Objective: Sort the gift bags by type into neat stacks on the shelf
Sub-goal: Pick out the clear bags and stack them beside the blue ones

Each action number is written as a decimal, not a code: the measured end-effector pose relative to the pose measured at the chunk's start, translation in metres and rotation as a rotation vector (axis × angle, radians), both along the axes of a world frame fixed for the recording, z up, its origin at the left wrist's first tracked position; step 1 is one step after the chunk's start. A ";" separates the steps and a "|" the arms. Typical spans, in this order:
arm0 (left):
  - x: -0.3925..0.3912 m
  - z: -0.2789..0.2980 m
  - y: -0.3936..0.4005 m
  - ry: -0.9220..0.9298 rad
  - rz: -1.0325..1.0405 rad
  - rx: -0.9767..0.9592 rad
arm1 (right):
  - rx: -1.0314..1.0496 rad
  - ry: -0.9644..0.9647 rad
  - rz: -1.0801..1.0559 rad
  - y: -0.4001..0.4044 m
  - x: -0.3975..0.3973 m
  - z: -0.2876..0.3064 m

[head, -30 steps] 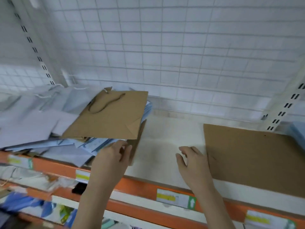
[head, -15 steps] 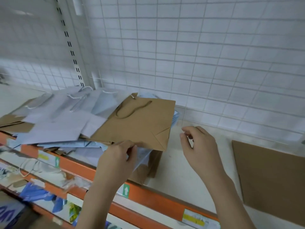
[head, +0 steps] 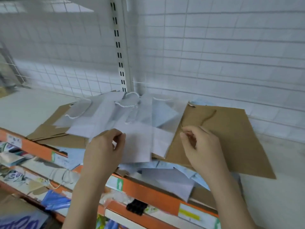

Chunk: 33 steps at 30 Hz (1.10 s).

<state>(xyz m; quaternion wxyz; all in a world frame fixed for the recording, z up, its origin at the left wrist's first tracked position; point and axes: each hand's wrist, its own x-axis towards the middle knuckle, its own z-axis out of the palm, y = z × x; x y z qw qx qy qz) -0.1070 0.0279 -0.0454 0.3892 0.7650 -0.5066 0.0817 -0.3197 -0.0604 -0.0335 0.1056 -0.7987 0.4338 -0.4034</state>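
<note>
A messy pile of flat gift bags lies on the shelf (head: 33, 104). White bags (head: 132, 123) with white cord handles are on top in the middle. A brown kraft bag (head: 227, 139) lies on the right of the pile, more brown bags (head: 49, 131) stick out at the left, and light blue bags (head: 181, 171) show underneath. My left hand (head: 104, 152) pinches the near edge of a white bag. My right hand (head: 203, 147) has curled fingers pinching the left edge of the brown kraft bag.
The shelf's orange front rail (head: 148, 192) with labels runs below the pile. A white wire grid (head: 214, 47) and a slotted upright post (head: 120, 47) close the back. Bare shelf lies right of the pile (head: 280, 187). A lower shelf (head: 24, 171) holds mixed clutter.
The view has swung left over the pile. My right hand moved from the bare shelf to the brown bag's left edge. My left hand moved from the brown bag to a white bag.
</note>
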 end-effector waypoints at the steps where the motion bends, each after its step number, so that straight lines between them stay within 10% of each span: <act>1: 0.020 -0.003 0.003 0.002 0.020 0.006 | 0.012 -0.003 -0.010 0.004 0.015 -0.004; 13: 0.082 -0.004 -0.016 0.237 0.055 0.448 | 0.057 0.013 -0.263 0.028 0.062 -0.014; 22: 0.095 0.010 -0.006 0.483 -0.199 -0.038 | 0.044 0.052 -0.395 0.018 0.067 -0.001; 33: 0.109 0.004 0.009 0.670 -0.243 -0.115 | 0.461 0.553 -0.530 -0.022 0.082 0.023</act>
